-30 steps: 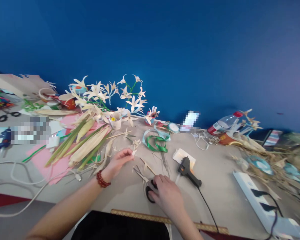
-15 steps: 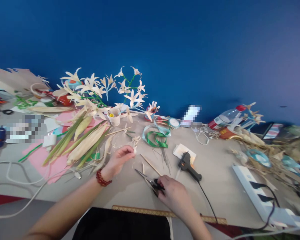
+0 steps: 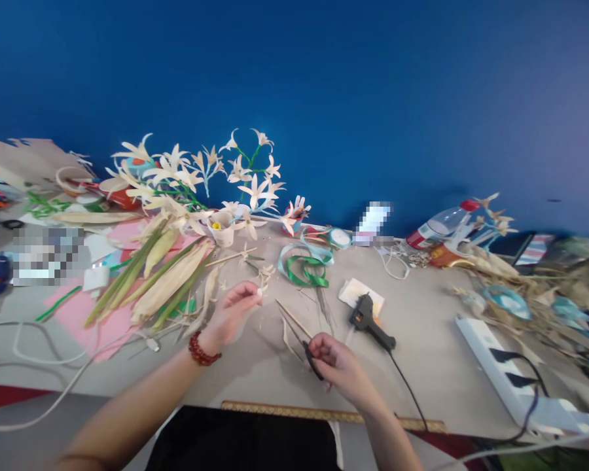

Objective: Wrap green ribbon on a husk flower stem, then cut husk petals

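Note:
My left hand [image 3: 236, 309], with a red bead bracelet at the wrist, pinches a small piece of pale corn husk [image 3: 260, 293] between thumb and fingertips. In my right hand [image 3: 341, 366] are black-handled scissors [image 3: 312, 360], their blades angled up and left over the table. A thin wooden stick [image 3: 294, 318] lies beside the blades. Just beyond my left fingertips are small husk scraps [image 3: 266, 271]. To the right of my right hand rests a black glue gun [image 3: 370, 320], its nozzle end near a white pad [image 3: 353, 293].
Corn husks [image 3: 171, 288] and pink paper [image 3: 91, 324] cover the left side. Husk flowers [image 3: 177, 173] stand at the back near a white cup [image 3: 222, 229]. Green ribbon [image 3: 304, 271] lies mid-table. A white power strip [image 3: 493, 366] and a bottle [image 3: 442, 226] are on the right.
My right hand has turned and lifted slightly with the scissors, which now point more steeply away from me. My left hand keeps its pinch and has barely shifted.

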The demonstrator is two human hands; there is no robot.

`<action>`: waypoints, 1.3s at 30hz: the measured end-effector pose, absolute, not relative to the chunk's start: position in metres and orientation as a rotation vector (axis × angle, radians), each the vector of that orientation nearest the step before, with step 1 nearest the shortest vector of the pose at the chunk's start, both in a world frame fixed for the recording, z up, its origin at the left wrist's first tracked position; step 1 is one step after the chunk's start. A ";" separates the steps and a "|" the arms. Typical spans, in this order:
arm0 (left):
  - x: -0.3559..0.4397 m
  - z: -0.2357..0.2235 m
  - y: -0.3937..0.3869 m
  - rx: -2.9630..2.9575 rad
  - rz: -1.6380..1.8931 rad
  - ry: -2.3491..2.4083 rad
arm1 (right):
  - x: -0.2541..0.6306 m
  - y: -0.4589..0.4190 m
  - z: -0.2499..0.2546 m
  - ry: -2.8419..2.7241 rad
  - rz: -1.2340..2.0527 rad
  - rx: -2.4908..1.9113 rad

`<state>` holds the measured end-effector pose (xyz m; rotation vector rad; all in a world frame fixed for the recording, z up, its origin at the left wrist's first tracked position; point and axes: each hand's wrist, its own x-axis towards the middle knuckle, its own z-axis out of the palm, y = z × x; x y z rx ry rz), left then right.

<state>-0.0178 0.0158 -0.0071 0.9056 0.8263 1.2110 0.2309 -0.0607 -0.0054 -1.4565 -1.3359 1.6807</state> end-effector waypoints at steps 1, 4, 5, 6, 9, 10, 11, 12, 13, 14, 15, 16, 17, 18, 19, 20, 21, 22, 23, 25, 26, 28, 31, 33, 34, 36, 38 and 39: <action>-0.017 -0.007 0.015 0.908 1.208 0.821 | 0.225 -0.060 -0.007 -1.274 1.676 -1.434; -0.012 -0.006 0.012 0.933 1.197 0.806 | 0.206 -0.054 -0.008 -1.219 1.639 -1.387; -0.011 -0.004 0.010 0.954 1.195 0.802 | 0.199 -0.051 -0.007 -1.221 1.650 -1.360; -0.009 -0.002 0.009 0.982 1.189 0.799 | 0.194 -0.049 -0.007 -1.223 1.671 -1.329; -0.006 0.005 0.004 1.066 1.156 0.806 | 0.182 -0.044 -0.007 -1.230 1.731 -1.214; -0.006 0.008 0.002 1.082 1.146 0.808 | 0.179 -0.044 -0.008 -1.232 1.744 -1.178; -0.006 0.009 0.001 1.092 1.138 0.810 | 0.177 -0.043 -0.008 -1.234 1.757 -1.146; -0.006 0.011 0.000 1.098 1.131 0.811 | 0.175 -0.044 -0.008 -1.234 1.768 -1.122; -0.006 0.011 -0.001 1.101 1.125 0.809 | 0.174 -0.044 -0.007 -1.232 1.777 -1.105; -0.007 0.012 -0.001 1.100 1.120 0.806 | 0.173 -0.045 -0.007 -1.228 1.784 -1.094; -0.007 0.012 -0.001 1.098 1.119 0.806 | 0.172 -0.046 -0.007 -1.223 1.791 -1.085; -0.007 0.012 -0.001 1.093 1.121 0.805 | 0.172 -0.046 -0.006 -1.220 1.797 -1.078; -0.006 0.011 -0.001 1.086 1.123 0.804 | 0.171 -0.047 -0.006 -1.218 1.801 -1.072; -0.006 0.011 -0.001 1.079 1.126 0.803 | 0.171 -0.047 -0.006 -1.217 1.801 -1.068; -0.006 0.011 -0.001 1.072 1.128 0.802 | 0.170 -0.048 -0.007 -1.215 1.801 -1.063; -0.005 0.011 -0.002 1.065 1.125 0.803 | 0.170 -0.048 -0.007 -1.208 1.798 -1.059; -0.005 0.011 -0.002 1.058 1.120 0.803 | 0.169 -0.049 -0.008 -1.200 1.795 -1.057; -0.005 0.011 -0.002 1.054 1.116 0.805 | 0.169 -0.049 -0.008 -1.193 1.793 -1.056; -0.005 0.011 -0.002 1.053 1.111 0.809 | 0.168 -0.049 -0.009 -1.187 1.789 -1.054; -0.005 0.011 -0.002 1.056 1.104 0.817 | 0.167 -0.050 -0.009 -1.190 1.784 -1.052; -0.006 0.010 -0.002 1.060 1.102 0.820 | 0.167 -0.050 -0.009 -1.197 1.785 -1.052; -0.007 0.009 -0.002 1.071 1.093 0.822 | 0.167 -0.049 -0.007 -1.203 1.784 -1.055; -0.007 0.009 -0.002 1.091 1.086 0.804 | 0.168 -0.049 -0.005 -1.213 1.773 -1.071; -0.007 0.010 -0.002 1.100 1.089 0.796 | 0.169 -0.048 -0.005 -1.224 1.769 -1.075; -0.007 0.010 -0.002 1.101 1.089 0.795 | 0.170 -0.048 -0.005 -1.228 1.772 -1.073; -0.007 0.011 -0.001 1.098 1.084 0.794 | 0.170 -0.048 -0.007 -1.225 1.780 -1.068; -0.006 0.010 -0.001 1.092 1.081 0.787 | 0.170 -0.048 -0.009 -1.225 1.780 -1.066; -0.006 0.009 0.000 1.088 1.082 0.786 | 0.170 -0.048 -0.010 -1.228 1.778 -1.065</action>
